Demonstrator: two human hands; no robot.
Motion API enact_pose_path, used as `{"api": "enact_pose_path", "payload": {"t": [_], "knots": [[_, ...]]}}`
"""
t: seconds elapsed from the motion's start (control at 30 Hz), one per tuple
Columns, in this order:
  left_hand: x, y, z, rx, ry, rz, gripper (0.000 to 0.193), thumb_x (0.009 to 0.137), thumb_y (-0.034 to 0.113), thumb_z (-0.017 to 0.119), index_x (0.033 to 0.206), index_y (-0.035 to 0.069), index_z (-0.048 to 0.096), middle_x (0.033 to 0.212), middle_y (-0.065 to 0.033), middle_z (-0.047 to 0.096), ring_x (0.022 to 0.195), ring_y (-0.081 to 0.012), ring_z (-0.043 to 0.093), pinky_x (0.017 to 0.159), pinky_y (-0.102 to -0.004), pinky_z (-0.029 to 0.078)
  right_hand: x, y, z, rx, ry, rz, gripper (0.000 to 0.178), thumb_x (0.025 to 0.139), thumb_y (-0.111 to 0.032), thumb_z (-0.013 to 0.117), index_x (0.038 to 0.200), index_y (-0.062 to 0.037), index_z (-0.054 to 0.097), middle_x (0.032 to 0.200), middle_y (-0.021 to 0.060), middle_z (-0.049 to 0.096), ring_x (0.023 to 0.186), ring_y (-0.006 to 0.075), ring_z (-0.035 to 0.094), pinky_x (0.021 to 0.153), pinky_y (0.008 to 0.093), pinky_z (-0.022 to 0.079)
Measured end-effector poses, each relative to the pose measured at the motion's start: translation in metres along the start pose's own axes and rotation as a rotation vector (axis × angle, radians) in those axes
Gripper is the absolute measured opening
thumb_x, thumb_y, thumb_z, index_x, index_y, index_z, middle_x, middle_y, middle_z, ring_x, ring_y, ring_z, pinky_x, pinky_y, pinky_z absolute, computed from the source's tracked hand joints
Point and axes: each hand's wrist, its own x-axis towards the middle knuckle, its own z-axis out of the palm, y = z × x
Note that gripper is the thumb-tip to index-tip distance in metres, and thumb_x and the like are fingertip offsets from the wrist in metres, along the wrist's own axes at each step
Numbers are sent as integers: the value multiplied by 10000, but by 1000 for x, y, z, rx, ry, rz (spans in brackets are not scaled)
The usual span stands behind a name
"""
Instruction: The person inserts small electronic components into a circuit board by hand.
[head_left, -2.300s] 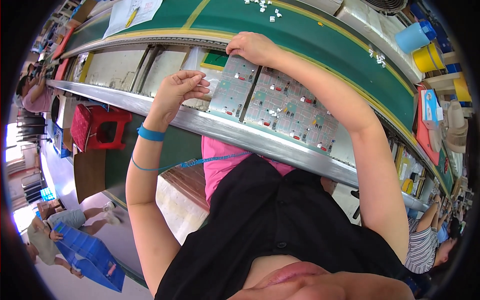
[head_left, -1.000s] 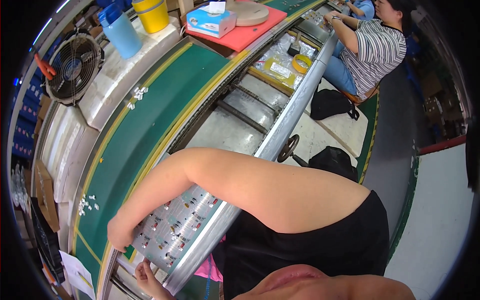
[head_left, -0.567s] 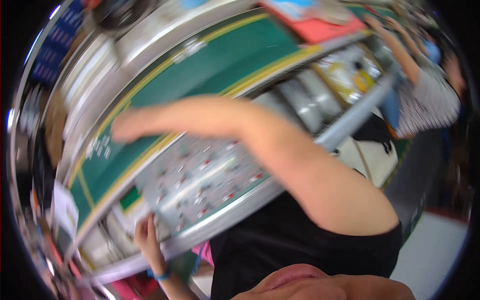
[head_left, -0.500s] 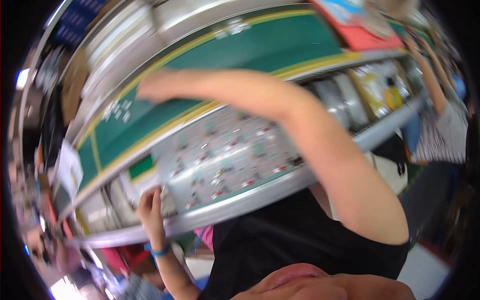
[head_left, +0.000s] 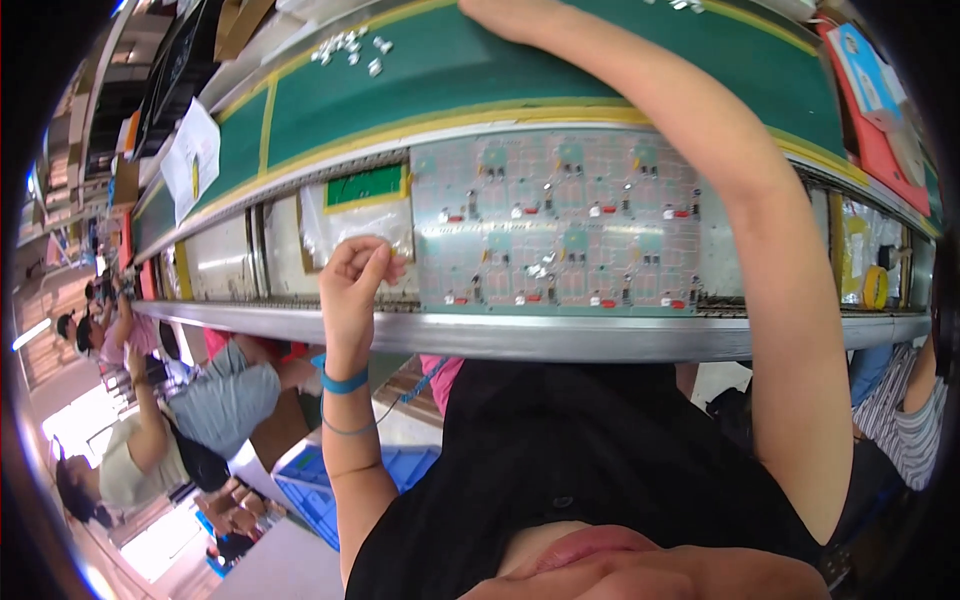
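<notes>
Beyond the broad silver metal rail [head_left: 560,338] lies a long green work surface [head_left: 420,105], and between the two sits a flat, grey-green rectangular circuit-board panel [head_left: 555,228], dotted with small red, black and white components [head_left: 680,303]. It should handle as light and stiff, its smooth face perhaps slippery; the raised components seem the fragile part, so the outer edges are the safer hold. The bare left hand [head_left: 356,277] is just beside the panel's left edge, apart from it, fingers curled loosely; whether they pinch anything I cannot tell. The bare right hand [head_left: 508,18] is over the green surface, its fingers cut off by the upper border, their state hidden. To its left lie tiny white block-like pieces [head_left: 375,68], probably light and rigid, best pinched by their sides.
</notes>
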Motion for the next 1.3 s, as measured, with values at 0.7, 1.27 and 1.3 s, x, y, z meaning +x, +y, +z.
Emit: {"api": "enact_pose_path", "payload": {"t": [0.7, 1.27, 1.3], "knots": [[-4, -30, 1, 337, -28, 187, 85, 854, 14, 555, 923, 12, 504, 724, -23, 575, 671, -67, 513, 621, -209, 408, -109, -24, -128, 399, 42, 43, 197, 798, -54, 514, 986, -27, 564, 838, 153, 547, 830, 334, 553, 723, 394, 460], [-8, -9, 19, 935, -11, 474, 107, 815, 56, 569, 907, 78, 519, 746, -113, 593, 653, -309, 577, 557, -376, 439, -196, -43, -177, 744, -114, 257, 132, 829, -37, 581, 948, 12, 613, 869, 88, 593, 766, 189, 572, 670, 270, 450], [-8, -8, 19, 974, -8, 512, 111, 815, 58, 568, 910, 82, 517, 742, -114, 591, 654, -314, 575, 551, -383, 436, -198, -45, -179, 770, -120, 242, 130, 822, -33, 589, 941, 13, 614, 868, 90, 600, 763, 188, 577, 667, 268, 454]]}}
